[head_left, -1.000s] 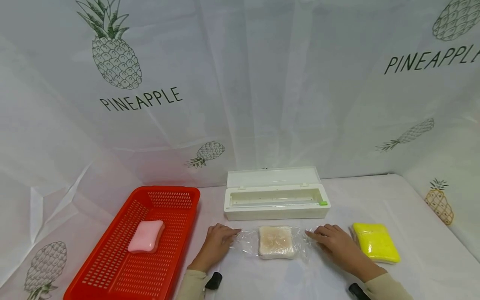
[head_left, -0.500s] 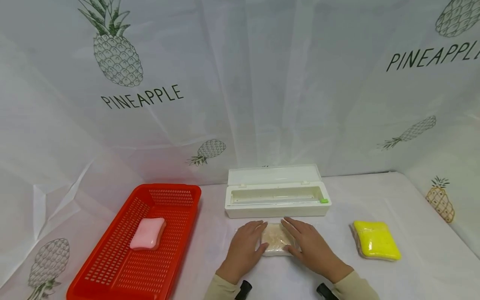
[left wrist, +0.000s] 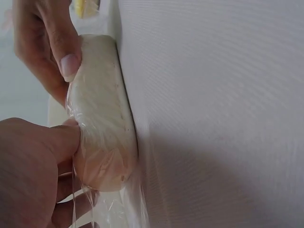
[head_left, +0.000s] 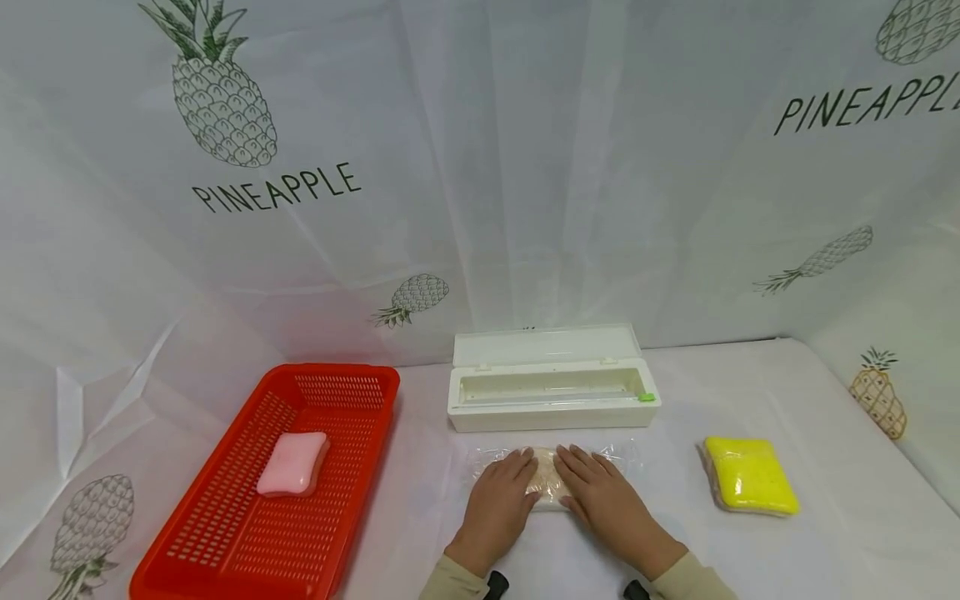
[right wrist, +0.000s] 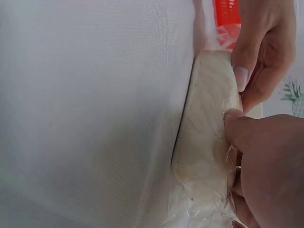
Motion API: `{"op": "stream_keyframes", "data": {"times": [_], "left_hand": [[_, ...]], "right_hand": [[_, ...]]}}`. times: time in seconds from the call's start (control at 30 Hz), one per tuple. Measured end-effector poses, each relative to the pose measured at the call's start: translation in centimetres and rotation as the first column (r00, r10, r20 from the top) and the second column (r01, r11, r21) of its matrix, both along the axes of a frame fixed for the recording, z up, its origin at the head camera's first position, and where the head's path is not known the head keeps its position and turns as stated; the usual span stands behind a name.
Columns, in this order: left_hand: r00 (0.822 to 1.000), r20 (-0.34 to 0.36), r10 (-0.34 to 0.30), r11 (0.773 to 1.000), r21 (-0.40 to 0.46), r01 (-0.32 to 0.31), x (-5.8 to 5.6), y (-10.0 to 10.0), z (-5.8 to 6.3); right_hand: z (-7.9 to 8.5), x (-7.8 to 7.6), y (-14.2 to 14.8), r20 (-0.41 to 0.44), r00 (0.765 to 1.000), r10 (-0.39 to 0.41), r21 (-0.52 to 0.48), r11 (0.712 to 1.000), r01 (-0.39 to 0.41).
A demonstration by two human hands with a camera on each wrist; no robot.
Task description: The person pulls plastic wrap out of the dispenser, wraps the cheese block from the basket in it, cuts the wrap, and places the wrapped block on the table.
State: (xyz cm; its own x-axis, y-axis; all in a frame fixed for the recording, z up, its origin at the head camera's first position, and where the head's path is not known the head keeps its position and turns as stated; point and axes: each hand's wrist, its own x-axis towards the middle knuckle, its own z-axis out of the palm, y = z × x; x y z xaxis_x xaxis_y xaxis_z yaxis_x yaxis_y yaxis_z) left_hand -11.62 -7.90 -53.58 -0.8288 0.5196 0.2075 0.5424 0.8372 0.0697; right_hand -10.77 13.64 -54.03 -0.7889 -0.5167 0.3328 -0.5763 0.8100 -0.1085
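A cream, toast-shaped block (head_left: 547,477) lies in front of me on the white cloth, covered in clear plastic film (head_left: 624,457). Wrinkled film spreads past both of its sides. From the left, my left hand (head_left: 495,505) rests on the block with its fingers extended over the top. My right hand (head_left: 609,505) presses from the right in the same way, and a strip of the top shows between them. In the left wrist view, the film clings to the block's pale near side (left wrist: 99,95), and the thumbs touch its upper edge.
Behind the block stands a long white box (head_left: 555,418), lid raised, with a green piece (head_left: 647,397) at its right end. A red perforated basket (head_left: 367,467) at left holds a pink toast-shaped block (head_left: 292,464). A wrapped yellow block (head_left: 752,475) lies at right.
Both hands have come inward from the film's outer ends onto the block's top. Since half a second ago they have shifted slightly, and film shows again on both sides.
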Motion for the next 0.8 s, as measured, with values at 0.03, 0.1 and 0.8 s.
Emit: {"op": "stream_keyframes", "data": {"times": [0.03, 0.1, 0.8], "left_hand": [[1.0, -0.007, -0.002, 1.0, -0.021, 0.002, 0.0, 0.1, 0.0], [1.0, -0.018, -0.006, 0.999, -0.052, 0.005, 0.0, 0.2, -0.1], [0.995, -0.066, -0.073, 0.997, -0.012, 0.073, -0.7, 0.7, -0.6]], "right_hand": [[-0.1, 0.0, 0.0, -0.004, 1.0, -0.004, 0.005, 1.0, 0.004], [-0.2, 0.2, -0.1, -0.007, 1.0, -0.011, 0.005, 1.0, 0.011], [1.4, 2.5, -1.7, 0.076, 0.988, -0.135, 0.086, 0.988, 0.129]]}}
